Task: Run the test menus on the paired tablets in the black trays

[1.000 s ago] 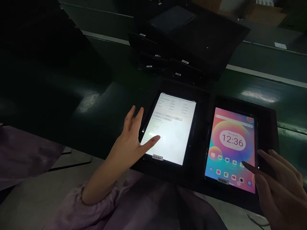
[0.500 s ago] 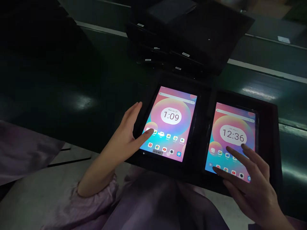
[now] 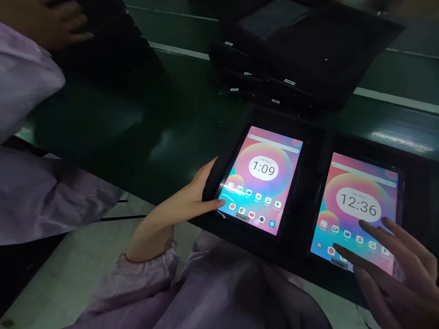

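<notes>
Two lit tablets lie side by side along the near edge of a dark green table, the left tablet (image 3: pixel 262 183) showing 1:09 and the right tablet (image 3: pixel 358 201) showing 12:36, each set in black surroundings whose outlines melt into shadow. Behind them, toward the table's (image 3: pixel 178 151) far side, a stack of black cases (image 3: pixel 308 59) bearing small white labels (image 3: pixel 290 82) rises and blocks the view of the surface beyond. At the table's far left, a co-worker's hand (image 3: pixel 58 23) and purple sleeve (image 3: pixel 27 82) reach in, cut off by the frame and dimly lit. The wearer's left hand (image 3: pixel 195 192) curls about the left tablet's lower left side, thumb at the corner; its other fingers are partly hidden, so whether it grips cannot be told. The right hand (image 3: pixel 391 260) is released, fingers spread over the right tablet, masking its lower right corner; contact with the glass is unclear. Below the near edge, a thin cable (image 3: pixel 361 315) runs out of frame.
</notes>
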A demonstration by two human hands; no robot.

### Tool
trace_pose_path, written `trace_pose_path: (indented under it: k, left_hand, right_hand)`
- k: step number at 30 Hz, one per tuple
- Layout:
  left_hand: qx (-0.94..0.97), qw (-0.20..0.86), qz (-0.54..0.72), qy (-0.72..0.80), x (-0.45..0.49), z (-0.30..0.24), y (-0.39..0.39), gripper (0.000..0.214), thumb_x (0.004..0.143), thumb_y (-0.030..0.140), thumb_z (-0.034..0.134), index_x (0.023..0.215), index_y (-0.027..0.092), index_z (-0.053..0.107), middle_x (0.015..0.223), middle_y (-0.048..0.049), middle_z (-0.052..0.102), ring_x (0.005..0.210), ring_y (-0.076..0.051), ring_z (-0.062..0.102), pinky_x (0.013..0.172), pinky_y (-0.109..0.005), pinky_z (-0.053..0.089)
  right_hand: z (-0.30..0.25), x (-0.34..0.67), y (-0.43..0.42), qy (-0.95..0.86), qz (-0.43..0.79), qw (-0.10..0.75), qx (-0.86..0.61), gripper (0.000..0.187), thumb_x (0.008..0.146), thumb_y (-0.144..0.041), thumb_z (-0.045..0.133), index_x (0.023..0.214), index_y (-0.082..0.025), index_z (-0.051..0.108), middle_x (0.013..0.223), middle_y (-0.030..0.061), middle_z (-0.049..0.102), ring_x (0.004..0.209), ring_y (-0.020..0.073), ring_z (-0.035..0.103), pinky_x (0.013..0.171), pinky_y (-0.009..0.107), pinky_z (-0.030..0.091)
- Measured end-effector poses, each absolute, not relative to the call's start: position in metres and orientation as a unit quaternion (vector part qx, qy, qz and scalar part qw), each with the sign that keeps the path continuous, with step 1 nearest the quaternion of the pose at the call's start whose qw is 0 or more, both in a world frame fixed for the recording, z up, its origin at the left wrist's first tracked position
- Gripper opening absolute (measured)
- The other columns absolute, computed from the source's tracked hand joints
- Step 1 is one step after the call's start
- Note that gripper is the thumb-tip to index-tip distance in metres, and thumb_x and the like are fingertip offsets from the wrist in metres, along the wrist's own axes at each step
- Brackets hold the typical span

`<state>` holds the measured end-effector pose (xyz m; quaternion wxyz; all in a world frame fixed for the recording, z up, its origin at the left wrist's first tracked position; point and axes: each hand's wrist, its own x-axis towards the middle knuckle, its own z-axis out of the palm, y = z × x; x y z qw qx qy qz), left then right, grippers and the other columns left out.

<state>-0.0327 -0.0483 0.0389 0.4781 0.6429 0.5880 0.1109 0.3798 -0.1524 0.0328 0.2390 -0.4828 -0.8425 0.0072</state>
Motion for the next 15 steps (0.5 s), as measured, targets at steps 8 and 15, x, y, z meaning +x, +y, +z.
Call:
trace_pose_path:
  k: [8, 15]
  left_hand:
    - [0.622, 0.484, 0.133, 0.601, -0.032, 0.043, -0.051, 0.105, 0.090, 0.057, 0.065, 0.174, 0.025, 0.009, 0.182, -0.0131, 0.013, 0.165, -0.038, 0.022, 0.130, -0.055, 0.033]
    - [0.620, 0.477, 0.129, 0.610, -0.027, 0.047, -0.051, 0.104, 0.089, 0.056, 0.064, 0.173, 0.025, 0.012, 0.182, -0.0108, 0.016, 0.166, -0.034, 0.024, 0.130, -0.049, 0.033]
  right_hand:
    - [0.034, 0.368, -0.152, -0.829, 0.008, 0.268, -0.490, 0.035, 0.096, -0.011, 0.062, 0.115, -0.035, 0.079, 0.152, 0.0016, 0.062, 0.148, 0.0385, 0.053, 0.100, 0.052, 0.058]
    - [0.039, 0.367, -0.154, -0.828, 0.015, 0.259, -0.496, 0.036, 0.096, -0.007, 0.062, 0.116, -0.033, 0.077, 0.158, 0.0003, 0.057, 0.149, 0.0378, 0.051, 0.101, 0.052, 0.058]
